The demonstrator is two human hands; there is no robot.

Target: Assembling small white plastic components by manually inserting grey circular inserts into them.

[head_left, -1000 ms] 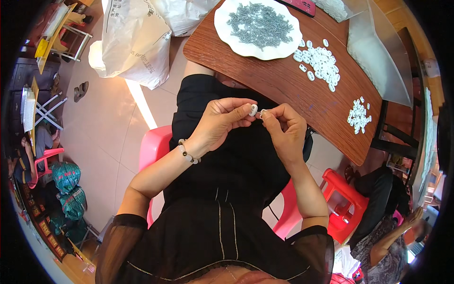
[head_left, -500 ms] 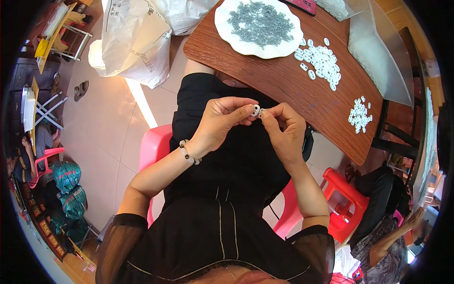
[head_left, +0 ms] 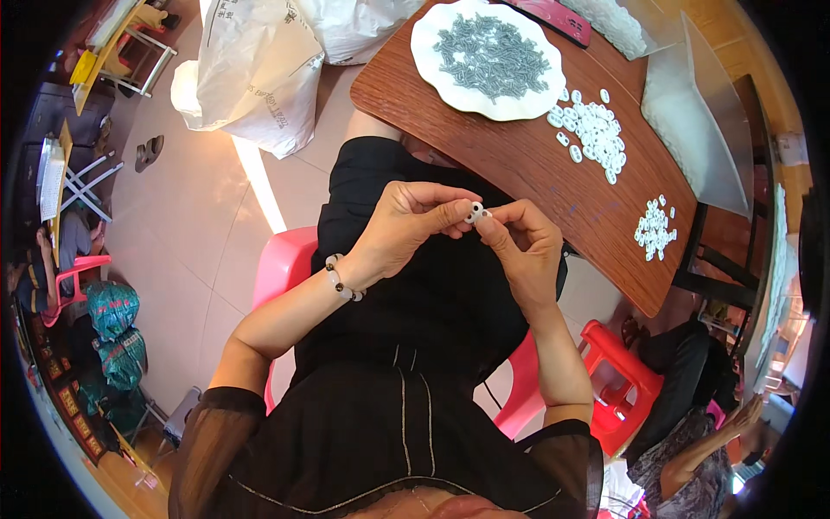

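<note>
The left hand [head_left: 405, 223] is narrowed to a pinch, holding a white two-holed piece [head_left: 475, 210] between thumb and index finger, above the lap. The right hand [head_left: 529, 245] is likewise narrowed, at the piece's four o'clock, gripping a small white part [head_left: 487, 214] that is mostly covered by the fingertips — whether the two are joined cannot be told. Status, as judged: one unit in hand, partway; completion not confirmed. Loose stock lies on the wooden table [head_left: 519, 143]. At twelve o'clock from the hands, a scalloped white plate [head_left: 425, 62] carries many grey cylinders [head_left: 493, 56]. At two o'clock lies a heap of white ovals [head_left: 596, 134]; at three o'clock, a lesser heap of smaller white pieces [head_left: 655, 229] — apparently much left to handle. No finished set can be identified.
</note>
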